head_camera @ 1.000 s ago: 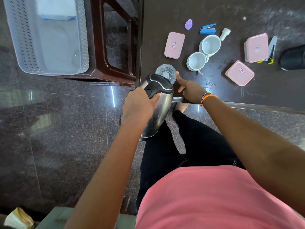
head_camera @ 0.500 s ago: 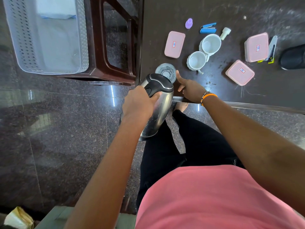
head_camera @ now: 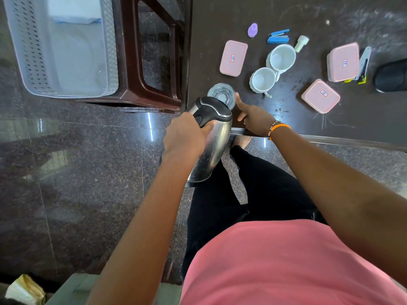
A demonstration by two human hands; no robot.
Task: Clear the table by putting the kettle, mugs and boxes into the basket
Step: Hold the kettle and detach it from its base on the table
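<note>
Kettle [head_camera: 211, 137] held off the table edge, tilted, left hand [head_camera: 186, 137] clenched round its black handle. Right hand [head_camera: 255, 119] loosely spread on the table [head_camera: 286, 14], thumb touching the glass [head_camera: 221, 94]. Risk: swinging toward the basket [head_camera: 110, 62], kettle could clip the glass or the stool [head_camera: 130, 62].

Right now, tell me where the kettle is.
In the head view the kettle is at centre, held by its handle in the left hand at the table's near edge, just in front of a glass.

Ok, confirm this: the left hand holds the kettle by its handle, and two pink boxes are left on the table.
Wrong on the count. The head view shows three pink boxes on the table. The left hand does hold the kettle by its handle.
</note>
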